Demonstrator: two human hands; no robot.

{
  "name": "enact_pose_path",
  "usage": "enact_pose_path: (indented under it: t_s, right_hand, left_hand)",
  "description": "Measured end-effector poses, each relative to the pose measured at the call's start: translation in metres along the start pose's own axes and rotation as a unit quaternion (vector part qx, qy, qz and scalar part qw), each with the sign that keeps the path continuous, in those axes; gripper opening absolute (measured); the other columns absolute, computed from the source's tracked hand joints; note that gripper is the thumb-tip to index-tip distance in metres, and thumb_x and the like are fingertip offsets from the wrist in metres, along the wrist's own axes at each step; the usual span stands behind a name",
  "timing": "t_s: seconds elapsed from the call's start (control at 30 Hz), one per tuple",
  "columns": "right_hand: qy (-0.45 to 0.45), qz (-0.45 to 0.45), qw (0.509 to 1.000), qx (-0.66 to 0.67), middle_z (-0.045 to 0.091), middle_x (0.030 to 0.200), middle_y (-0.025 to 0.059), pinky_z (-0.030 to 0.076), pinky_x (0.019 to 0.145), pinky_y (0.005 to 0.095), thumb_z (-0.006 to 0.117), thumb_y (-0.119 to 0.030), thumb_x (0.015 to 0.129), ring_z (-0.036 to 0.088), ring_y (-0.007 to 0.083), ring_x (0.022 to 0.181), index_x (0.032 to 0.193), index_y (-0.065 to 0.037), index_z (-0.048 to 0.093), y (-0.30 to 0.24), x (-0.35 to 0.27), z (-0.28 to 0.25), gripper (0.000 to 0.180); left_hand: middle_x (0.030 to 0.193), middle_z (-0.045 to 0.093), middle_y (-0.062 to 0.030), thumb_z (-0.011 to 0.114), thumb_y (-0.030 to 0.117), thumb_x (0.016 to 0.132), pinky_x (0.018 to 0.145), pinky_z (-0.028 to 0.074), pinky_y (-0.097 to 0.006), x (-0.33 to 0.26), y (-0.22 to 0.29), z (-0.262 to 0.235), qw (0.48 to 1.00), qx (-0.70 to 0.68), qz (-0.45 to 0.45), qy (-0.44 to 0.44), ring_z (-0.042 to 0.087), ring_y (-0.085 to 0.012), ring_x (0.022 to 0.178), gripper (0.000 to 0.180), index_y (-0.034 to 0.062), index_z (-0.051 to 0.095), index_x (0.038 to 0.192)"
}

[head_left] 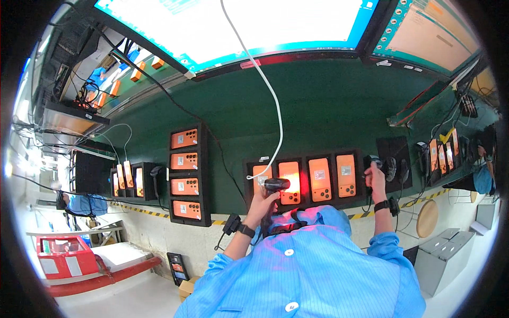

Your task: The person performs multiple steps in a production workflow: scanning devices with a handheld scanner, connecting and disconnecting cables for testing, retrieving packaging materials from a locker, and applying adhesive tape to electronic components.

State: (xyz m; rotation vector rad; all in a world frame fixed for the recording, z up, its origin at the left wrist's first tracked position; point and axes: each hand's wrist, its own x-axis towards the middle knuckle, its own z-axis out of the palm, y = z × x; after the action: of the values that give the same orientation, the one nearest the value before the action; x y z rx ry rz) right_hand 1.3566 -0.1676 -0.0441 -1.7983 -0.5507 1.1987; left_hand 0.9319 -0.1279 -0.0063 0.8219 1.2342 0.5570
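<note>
My left hand [260, 208] is closed round the handle of a black barcode scanner [277, 185]. Red light from it falls on an orange phone [290, 192], second from the left in a black tray [303, 169]. Each phone in this tray lies back up and has a white label; the leftmost phone [262, 172] is partly covered by the scanner and my hand. Right of the tray, my right hand [375, 181] has its fingers bent on a small dark rounded object [372, 160], mostly hidden by the fingertips.
Left of centre stands another black tray [204, 159] of orange phones. A black mat [393, 151] with dark items lies to the right. Monitors [228, 32] line the back of the green table [228, 106]. A white cable [275, 106] hangs over the work area.
</note>
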Motion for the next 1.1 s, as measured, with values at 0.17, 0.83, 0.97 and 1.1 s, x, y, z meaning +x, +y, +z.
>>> enact_pose_path:
  t_s: [0.17,0.83,0.97,1.1]
  right_hand:
    - [-0.189,-0.134,0.973,-0.023,0.064,0.08,0.0069,0.052,0.071,0.0274,0.056,-0.013,0.093,0.064,0.0143,0.077,0.1,0.0,0.055,0.003,0.001,0.078,0.015]
    - [-0.102,-0.371,0.884,-0.265,0.066,0.078,0.014,0.047,0.065,0.0447,0.051,-0.017,0.093,0.063,0.0341,0.076,0.097,-0.004,0.052,-0.011,0.046,0.155,0.013]
    - [-0.101,-0.373,0.881,-0.272,0.066,0.079,0.0138,0.047,0.065,0.0443,0.05,-0.019,0.094,0.064,0.0339,0.077,0.095,-0.005,0.052,-0.006,0.048,0.155,0.014]
    - [-0.104,-0.372,0.886,-0.257,0.066,0.079,0.0145,0.047,0.065,0.0448,0.051,-0.019,0.094,0.063,0.0344,0.077,0.094,-0.005,0.052,-0.006,0.048,0.153,0.014]
  left_hand:
    - [0.079,0.06,-0.002,0.063,0.016,0.088,0.05,0.05,-0.023,0.002,0.0,0.006,1.0,-0.005,0.0,0.015,0.056,-0.0086,0.055,0.024,0.0031,0.053,0.106]
    - [0.077,0.058,-0.0003,0.065,0.013,0.087,0.046,0.046,-0.022,-0.012,-0.006,0.007,0.992,-0.091,0.071,0.049,0.054,-0.0073,0.054,0.027,0.0053,0.049,0.106]
    - [0.083,0.061,-0.0022,0.063,0.01,0.088,0.05,0.048,-0.023,-0.014,-0.009,0.005,0.994,-0.079,0.052,0.048,0.057,-0.0082,0.06,0.022,0.0059,0.05,0.105]
    - [0.084,0.061,-0.0025,0.063,0.012,0.087,0.051,0.048,-0.023,-0.016,-0.001,0.006,0.996,-0.074,0.04,0.036,0.057,-0.0085,0.062,0.024,0.0057,0.049,0.106]
